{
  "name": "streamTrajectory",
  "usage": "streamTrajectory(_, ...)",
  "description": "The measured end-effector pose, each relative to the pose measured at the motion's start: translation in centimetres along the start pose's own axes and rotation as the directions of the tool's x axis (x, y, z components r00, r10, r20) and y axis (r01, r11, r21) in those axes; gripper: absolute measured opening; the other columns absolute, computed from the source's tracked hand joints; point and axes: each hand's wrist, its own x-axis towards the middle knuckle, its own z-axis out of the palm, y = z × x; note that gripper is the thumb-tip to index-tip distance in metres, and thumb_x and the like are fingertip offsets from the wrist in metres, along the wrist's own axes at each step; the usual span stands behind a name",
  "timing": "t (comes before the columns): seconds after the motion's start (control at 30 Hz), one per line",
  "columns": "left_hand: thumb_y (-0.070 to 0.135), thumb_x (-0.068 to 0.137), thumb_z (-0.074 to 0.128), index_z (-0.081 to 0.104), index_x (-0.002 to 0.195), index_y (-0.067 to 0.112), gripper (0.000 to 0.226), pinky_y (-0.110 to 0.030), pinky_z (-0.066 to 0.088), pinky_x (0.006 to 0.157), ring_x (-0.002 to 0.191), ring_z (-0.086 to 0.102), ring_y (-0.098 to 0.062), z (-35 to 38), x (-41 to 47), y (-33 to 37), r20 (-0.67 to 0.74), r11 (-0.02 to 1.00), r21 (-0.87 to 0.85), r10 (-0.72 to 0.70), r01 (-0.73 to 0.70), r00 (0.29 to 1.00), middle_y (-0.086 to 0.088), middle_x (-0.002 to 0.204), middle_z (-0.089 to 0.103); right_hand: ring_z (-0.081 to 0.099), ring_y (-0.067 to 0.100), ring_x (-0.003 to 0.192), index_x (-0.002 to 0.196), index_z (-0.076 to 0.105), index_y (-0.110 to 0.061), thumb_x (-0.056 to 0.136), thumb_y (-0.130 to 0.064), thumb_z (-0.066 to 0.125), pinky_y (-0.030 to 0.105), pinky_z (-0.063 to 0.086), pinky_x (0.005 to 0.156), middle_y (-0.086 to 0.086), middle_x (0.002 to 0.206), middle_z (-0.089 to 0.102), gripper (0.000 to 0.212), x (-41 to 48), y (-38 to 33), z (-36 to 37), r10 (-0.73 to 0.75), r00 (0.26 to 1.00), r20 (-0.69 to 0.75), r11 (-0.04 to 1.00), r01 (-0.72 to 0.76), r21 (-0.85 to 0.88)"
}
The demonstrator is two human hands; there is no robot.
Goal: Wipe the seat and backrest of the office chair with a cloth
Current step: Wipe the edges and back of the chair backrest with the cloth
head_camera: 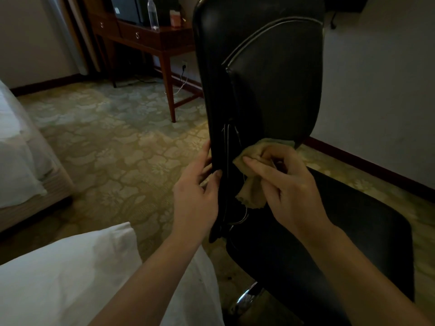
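A black leather office chair stands before me, its tall backrest (pixel 266 78) upright and its seat (pixel 341 231) low at the right. My left hand (pixel 197 196) grips the backrest's left edge near its lower end, thumb on the front and fingers behind. My right hand (pixel 289 184) holds a crumpled tan cloth (pixel 253 184) against the lower backrest, with the index finger stretched over the cloth and the other fingers curled round it. Part of the cloth hangs loose below the hand.
A wooden desk (pixel 150 36) with a clear bottle (pixel 153 12) stands at the back left, a cable trailing beneath it. A bed (pixel 21 161) fills the left edge. White bedding (pixel 70 278) lies at lower left. The chair's chrome post (pixel 247 297) shows below the seat.
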Motion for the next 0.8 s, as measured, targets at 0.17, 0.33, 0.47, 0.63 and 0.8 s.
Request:
streamTrajectory(0.17,0.004,0.102,0.056,0.042,0.149,0.041,0.061,-0.022,0.054,0.099,0.124,0.060,0.003,0.0,-0.2,0.4,0.000,1.000,0.010,0.023,-0.023,1.000,0.008,0.135,0.064,0.053,0.021,0.112,0.126,0.065,-0.010,0.104,-0.027,0.041,0.024,0.047,0.095,0.017,0.121,0.054,0.037,0.9,-0.4,-0.4,-0.124,0.992,-0.039,0.983,0.117,-0.144)
streamTrajectory(0.33,0.004,0.102,0.056,0.041,0.146,0.045,0.062,-0.029,0.055,0.100,0.123,0.061,0.001,0.2,-0.2,0.3,-0.020,1.000,0.011,0.008,-0.008,1.000,0.011,0.134,0.064,0.056,0.023,0.108,0.117,0.067,-0.022,0.097,-0.010,0.052,0.037,0.050,0.092,0.010,0.116,0.058,0.029,1.4,0.5,0.3,-0.050,0.998,0.024,0.998,0.051,-0.027)
streamTrajectory(0.47,0.005,0.102,0.056,0.041,0.143,0.052,0.064,-0.032,0.055,0.101,0.123,0.062,-0.002,0.2,-0.2,0.2,-0.024,1.000,0.002,0.007,-0.007,1.000,0.006,0.134,0.065,0.056,0.023,0.104,0.112,0.059,-0.036,0.095,-0.006,0.054,0.040,0.048,0.088,0.005,0.111,0.059,0.035,1.1,1.1,0.8,0.047,0.994,0.103,0.997,-0.053,0.058)
streamTrajectory(0.63,0.007,0.102,0.057,0.040,0.147,0.047,0.062,-0.029,0.053,0.102,0.124,0.061,-0.001,0.3,-0.2,0.0,-0.029,1.000,0.012,0.012,-0.012,0.999,0.007,0.135,0.064,0.050,0.011,0.105,0.111,0.072,-0.022,0.097,-0.019,0.046,0.015,0.043,0.095,0.007,0.111,0.056,0.030,-0.9,1.8,0.8,0.013,0.987,0.158,0.999,-0.008,-0.032)
streamTrajectory(0.8,0.008,0.102,0.057,0.038,0.143,0.054,0.064,-0.028,0.052,0.103,0.125,0.060,0.000,0.4,-0.2,0.1,-0.030,1.000,0.024,0.020,-0.019,0.999,0.010,0.135,0.064,0.053,0.016,0.104,0.115,0.071,-0.021,0.097,-0.020,0.043,0.024,0.048,0.088,0.009,0.112,0.056,0.034,-1.5,1.5,0.5,0.023,0.983,0.182,0.996,-0.006,-0.090)
